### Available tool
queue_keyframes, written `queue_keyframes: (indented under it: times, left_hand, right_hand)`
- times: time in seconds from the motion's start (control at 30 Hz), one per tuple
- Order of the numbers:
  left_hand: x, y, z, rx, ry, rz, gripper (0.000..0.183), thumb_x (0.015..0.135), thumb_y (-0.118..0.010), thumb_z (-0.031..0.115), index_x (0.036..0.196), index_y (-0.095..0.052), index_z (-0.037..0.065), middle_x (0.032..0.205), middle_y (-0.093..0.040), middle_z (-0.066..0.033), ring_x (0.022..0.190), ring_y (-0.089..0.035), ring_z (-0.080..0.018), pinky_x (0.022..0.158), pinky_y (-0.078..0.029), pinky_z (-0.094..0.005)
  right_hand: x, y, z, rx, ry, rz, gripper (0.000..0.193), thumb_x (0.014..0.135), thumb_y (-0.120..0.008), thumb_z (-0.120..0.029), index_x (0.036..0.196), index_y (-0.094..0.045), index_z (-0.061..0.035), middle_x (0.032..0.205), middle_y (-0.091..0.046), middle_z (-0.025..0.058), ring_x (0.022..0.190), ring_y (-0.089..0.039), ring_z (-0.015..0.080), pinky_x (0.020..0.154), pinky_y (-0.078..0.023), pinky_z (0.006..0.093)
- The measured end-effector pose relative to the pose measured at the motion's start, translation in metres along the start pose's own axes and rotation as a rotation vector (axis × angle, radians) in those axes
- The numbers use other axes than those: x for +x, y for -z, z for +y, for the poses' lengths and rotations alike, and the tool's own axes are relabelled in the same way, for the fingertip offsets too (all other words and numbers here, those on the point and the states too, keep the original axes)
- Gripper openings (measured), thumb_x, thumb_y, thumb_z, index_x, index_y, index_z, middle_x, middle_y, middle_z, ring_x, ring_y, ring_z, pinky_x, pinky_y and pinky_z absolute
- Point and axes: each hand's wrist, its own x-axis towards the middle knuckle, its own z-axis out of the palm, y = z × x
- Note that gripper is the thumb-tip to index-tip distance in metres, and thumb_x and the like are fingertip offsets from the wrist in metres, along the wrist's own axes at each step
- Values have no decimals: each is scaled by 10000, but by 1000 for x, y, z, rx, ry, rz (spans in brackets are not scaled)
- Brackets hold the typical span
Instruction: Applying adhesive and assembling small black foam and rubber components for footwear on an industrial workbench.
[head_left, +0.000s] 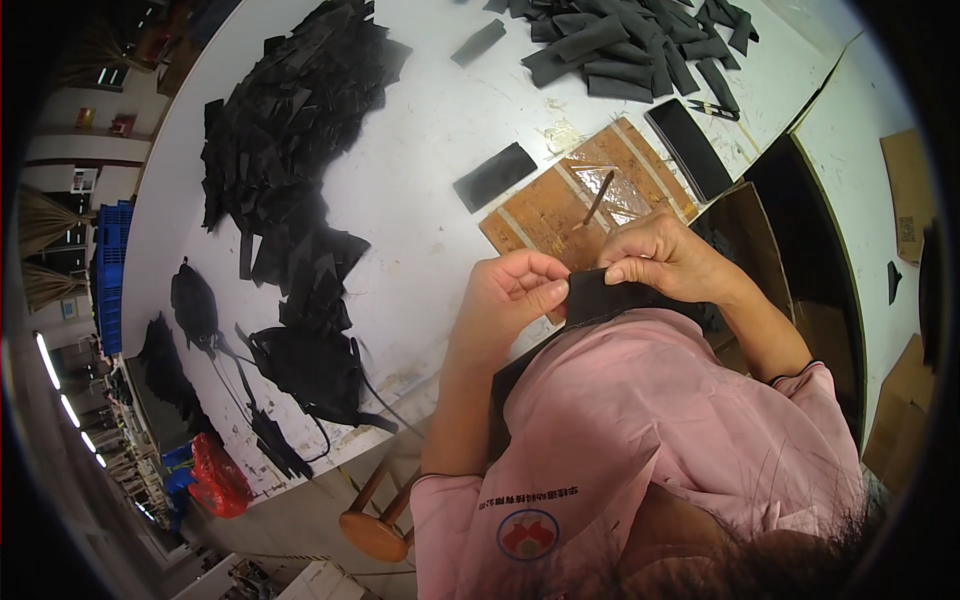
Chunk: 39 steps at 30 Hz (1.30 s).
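Close to my body, at the table's front edge, I hold a black piece of fabric (598, 297) by its upper edge. My left hand (517, 290) pinches its left corner between thumb and fingers. A little to the right, my right hand (660, 258) grips the same edge with the thumb on top. The lower part of the piece hangs against my pink shirt. Just beyond my hands lies a brown wooden board (545, 215) with strips of tape and a thin dark stick (597, 200) on it. One flat black piece (495, 178) lies beside the board.
A large heap of black fabric pieces (290, 130) covers the table's left side. Folded black pieces (630, 45) are piled at the far right, near thread snips (713, 110) and a dark phone-like slab (690, 150). Black strapped items (310, 370) lie front left; a wooden stool (375, 535) stands below.
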Motion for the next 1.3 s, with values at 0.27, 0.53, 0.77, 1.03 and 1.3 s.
queue_keyframes:
  times: [0.27, 0.53, 0.77, 1.03, 1.3]
  left_hand:
    - [-8, -7, 5, 337, -93, 104, 122, 747, -570, -8, 864, -573, -43, 713, -599, -59, 635, -552, -88, 596, -444, -211]
    - [-11, -16, -8, 637, -112, 249, 95, 702, -581, -21, 796, -588, -9, 646, -573, -1, 592, -512, -48, 546, -392, -177]
    - [-13, -25, -32, 210, -189, 561, 56, 757, -591, -11, 798, -554, -18, 689, -562, -24, 563, -482, -48, 495, -384, -175]
    - [1, -44, -50, 753, -442, 786, 72, 759, -583, -25, 825, -552, -19, 694, -568, -48, 524, -489, -73, 463, -391, -189]
    - [0, -23, -32, -542, -218, 398, 156, 723, -537, -81, 834, -478, 11, 678, -532, -64, 411, -339, -42, 374, -254, -184]
  right_hand:
    - [4, -2, -3, -106, 14, -26, 149, 732, -620, -118, 756, -576, 22, 682, -583, 122, 644, -573, 247, 596, -430, 305]
    - [7, -12, 10, -215, 95, -9, 145, 718, -621, -121, 743, -577, 14, 669, -553, 140, 667, -563, 294, 606, -427, 361]
    - [-5, -54, -3, -369, 250, 500, 295, 657, -669, -195, 855, -560, -5, 749, -499, 98, 698, -498, 256, 608, -400, 330]
    - [8, -58, 21, -218, 249, 434, 132, 712, -580, -74, 809, -567, 15, 725, -518, 135, 652, -523, 287, 561, -431, 344]
    - [14, -54, 32, 33, 26, 407, 84, 704, -613, -74, 693, -573, -1, 619, -524, 65, 542, -511, 180, 482, -404, 264]
